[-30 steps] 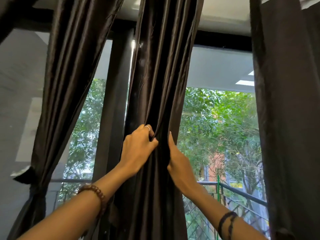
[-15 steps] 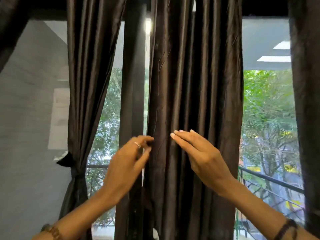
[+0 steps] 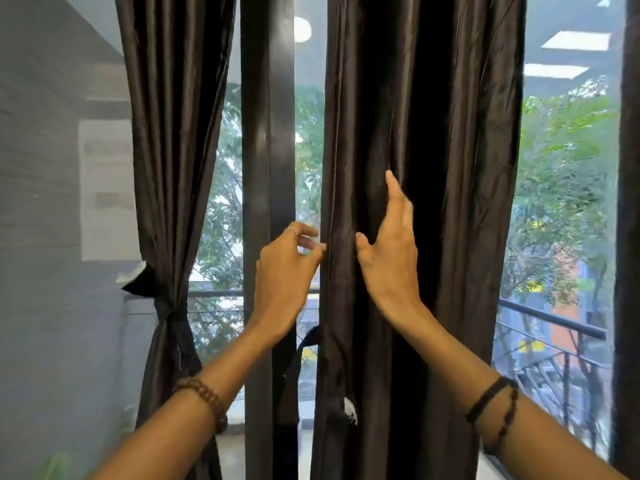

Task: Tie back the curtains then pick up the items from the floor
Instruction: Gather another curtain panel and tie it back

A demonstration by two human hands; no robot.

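A dark brown curtain (image 3: 460, 140) hangs loose in front of the window. My left hand (image 3: 284, 275) is at the curtain's left edge, thumb and fingertips pinching the hem. My right hand (image 3: 391, 258) lies flat against the front folds, fingers straight and pointing up. A second dark curtain (image 3: 173, 133) on the left is gathered and tied with a dark tieback (image 3: 162, 306). A dark strap loop (image 3: 304, 344) hangs beside the loose curtain's lower left edge. The floor items are out of sight.
A black window frame post (image 3: 268, 150) stands between the two curtains. Another dark curtain edge (image 3: 628, 237) runs down the far right. A grey wall (image 3: 52, 237) with a white sheet is at the left. Balcony railing (image 3: 554, 327) and trees show through the glass.
The view has shifted right and down. My right hand has turned upward and now lies flat on the folds. My left hand stays at the curtain's left edge.
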